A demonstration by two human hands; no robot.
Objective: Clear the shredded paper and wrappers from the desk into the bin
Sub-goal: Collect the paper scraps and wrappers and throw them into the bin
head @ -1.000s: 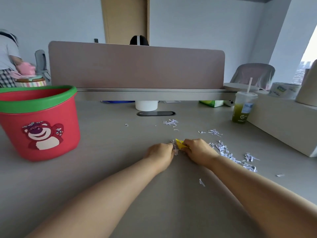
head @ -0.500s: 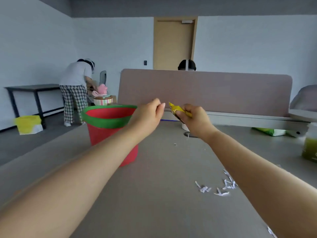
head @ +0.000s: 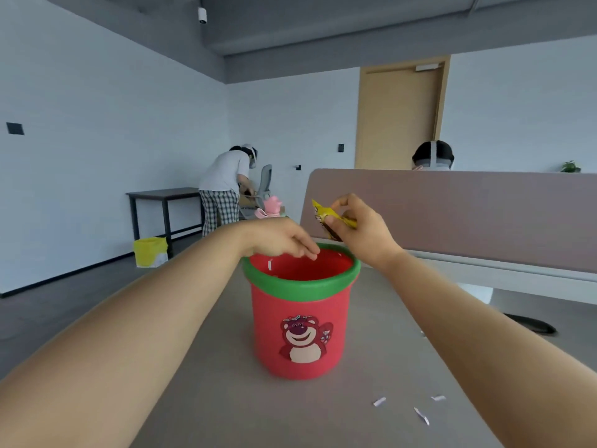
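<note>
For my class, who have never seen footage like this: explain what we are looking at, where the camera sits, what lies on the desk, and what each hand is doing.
There is no machine here. A person wears a wide-angle camera on the head, so the single view looks forward and down along both bare arms. The wide lens bends straight edges.

On the grey desk stands a red plastic bin with a green rim and a bear picture. A few white shredded paper strips lie near the right forearm.

The left hand hovers over the bin's mouth with fingers loosely spread, holding nothing visible; one small white strip shows just inside the bin. The right hand pinches a yellow snack wrapper above the bin's far rim, not yet dropped in.

Behind are a brown desk divider and other people in the room.
</note>
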